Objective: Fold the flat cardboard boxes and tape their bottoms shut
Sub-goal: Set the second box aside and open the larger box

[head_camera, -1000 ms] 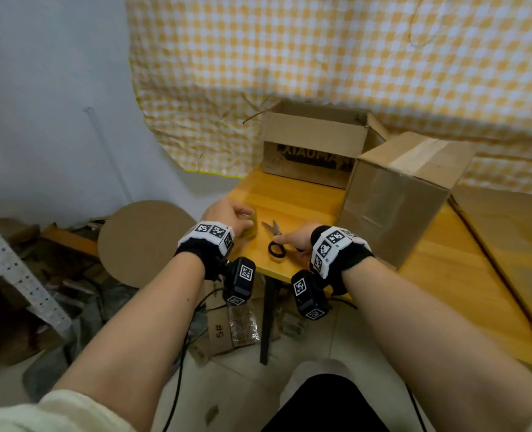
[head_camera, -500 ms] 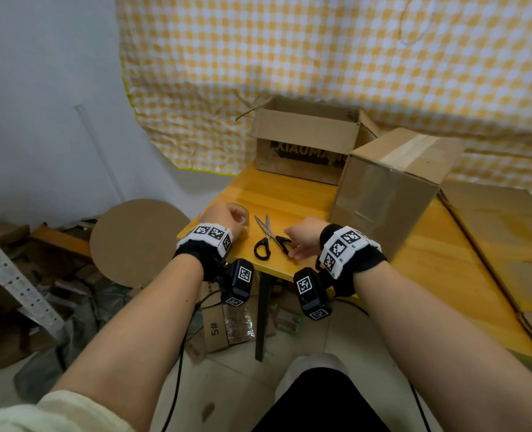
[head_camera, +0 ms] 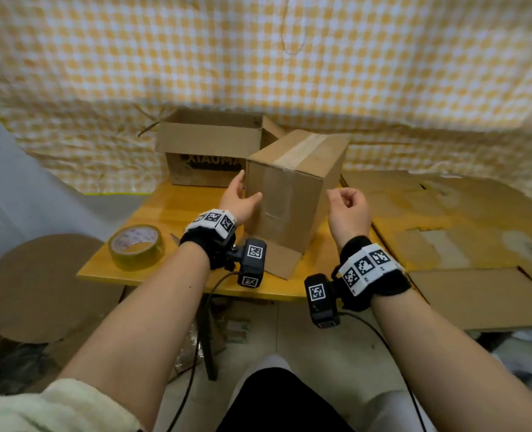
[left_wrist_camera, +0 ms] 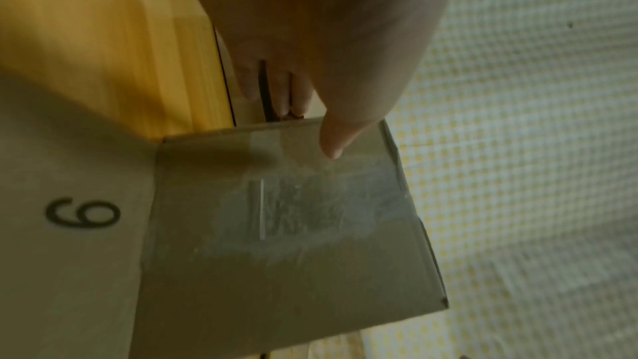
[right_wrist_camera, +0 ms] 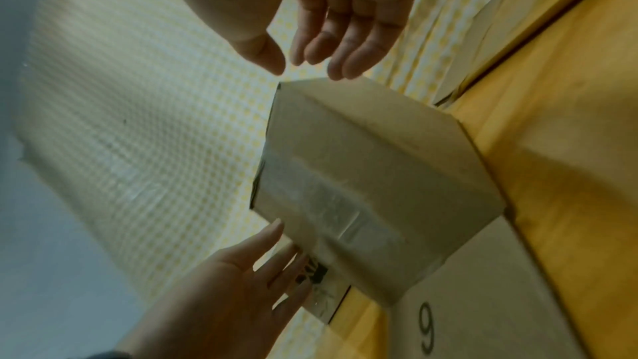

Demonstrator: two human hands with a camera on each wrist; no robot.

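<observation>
At frame centre on the surface (head_camera: 177, 210), the taped cardboard box (head_camera: 285, 194) could tip over its splayed lower flap if the open left hand (head_camera: 239, 199) pushes while the loosely curled, empty right hand (head_camera: 349, 210) stays off it.

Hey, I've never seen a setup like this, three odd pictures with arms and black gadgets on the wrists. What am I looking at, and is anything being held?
There is no machine here: a person works with bare hands, wearing small cameras strapped to each wrist and one on the head. The wide picture is the head view; the two dim ones look along each hand.

On the yellow table stands a taped cardboard box, with one lower flap lying out toward the person. Behind it is an open box, and a tape roll lies at the left. Flat cardboard sheets lie to the right.

The left hand reaches with straight fingers to the taped box's left edge. The right hand hovers beside the box, fingers loosely curled. Neither holds anything.
</observation>
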